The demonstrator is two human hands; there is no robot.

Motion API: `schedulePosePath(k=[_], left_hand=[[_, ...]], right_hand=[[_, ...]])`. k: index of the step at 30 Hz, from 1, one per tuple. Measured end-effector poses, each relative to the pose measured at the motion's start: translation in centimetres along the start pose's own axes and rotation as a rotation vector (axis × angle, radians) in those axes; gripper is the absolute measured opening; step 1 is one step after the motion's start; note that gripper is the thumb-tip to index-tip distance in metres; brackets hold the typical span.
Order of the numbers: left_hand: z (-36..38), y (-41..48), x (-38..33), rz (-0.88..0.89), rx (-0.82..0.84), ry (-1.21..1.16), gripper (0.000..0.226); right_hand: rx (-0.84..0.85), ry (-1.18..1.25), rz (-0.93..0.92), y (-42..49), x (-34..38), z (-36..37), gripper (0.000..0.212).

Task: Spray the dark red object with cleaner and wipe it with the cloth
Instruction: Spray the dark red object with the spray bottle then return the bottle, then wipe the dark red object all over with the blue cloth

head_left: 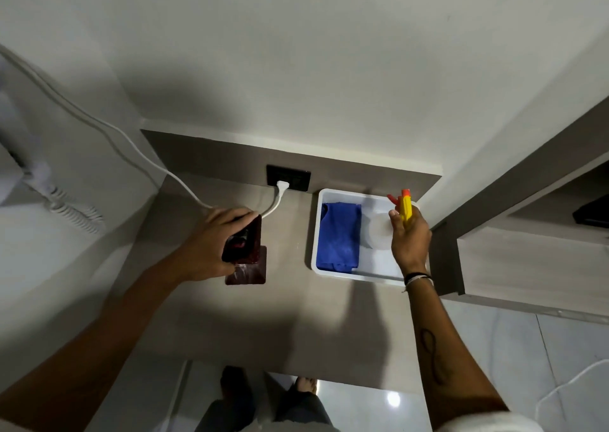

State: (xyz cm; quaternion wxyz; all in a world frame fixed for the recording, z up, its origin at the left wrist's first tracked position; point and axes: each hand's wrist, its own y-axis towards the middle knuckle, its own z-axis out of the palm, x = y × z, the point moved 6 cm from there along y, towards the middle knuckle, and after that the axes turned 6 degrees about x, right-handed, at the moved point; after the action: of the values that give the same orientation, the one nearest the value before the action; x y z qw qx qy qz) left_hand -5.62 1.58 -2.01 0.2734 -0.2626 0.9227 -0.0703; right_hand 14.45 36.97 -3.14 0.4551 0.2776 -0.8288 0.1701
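Note:
My left hand (216, 243) grips a dark red flat object (244, 242), holding it tilted just above the counter. Under it lies a dark red square mat (250, 275). My right hand (408, 237) is wrapped around a spray bottle (379, 230) with a yellow and orange trigger head (404, 205), inside the white tray (336, 275). The bottle's clear body is partly hidden by my fingers. A folded blue cloth (339, 237) lies in the left half of the tray.
A white cable (131, 141) runs from the left wall to a plug (282, 186) in the black socket plate (298, 177) at the counter's back. A wooden shelf unit (527, 257) stands close on the right. My feet show below the counter's front edge.

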Motion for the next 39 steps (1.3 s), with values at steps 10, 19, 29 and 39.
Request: schedulePosePath(k=[10,19,29,39], left_hand=[[0.1,0.1,-0.1,0.086,-0.031,0.041,0.111],[0.5,-0.2,-0.7,0.096,-0.116,0.072,0.119],[1.5,-0.1,-0.9,0.078,-0.251,0.145,0.117],[1.2,-0.2,-0.6,0.067,-0.289,0.157,0.112]], right_hand=[[-0.082,-0.048,0.098,0.5,-1.6,1.1,0.054],[-0.204,-0.324,-0.354,-2.4,2.4,3.4,0.058],[0.619,-0.969,-0.208,-1.7,-3.9,14.2,0.089],[0.683,-1.012,-0.203,0.8,-5.5,17.2,0.095]])
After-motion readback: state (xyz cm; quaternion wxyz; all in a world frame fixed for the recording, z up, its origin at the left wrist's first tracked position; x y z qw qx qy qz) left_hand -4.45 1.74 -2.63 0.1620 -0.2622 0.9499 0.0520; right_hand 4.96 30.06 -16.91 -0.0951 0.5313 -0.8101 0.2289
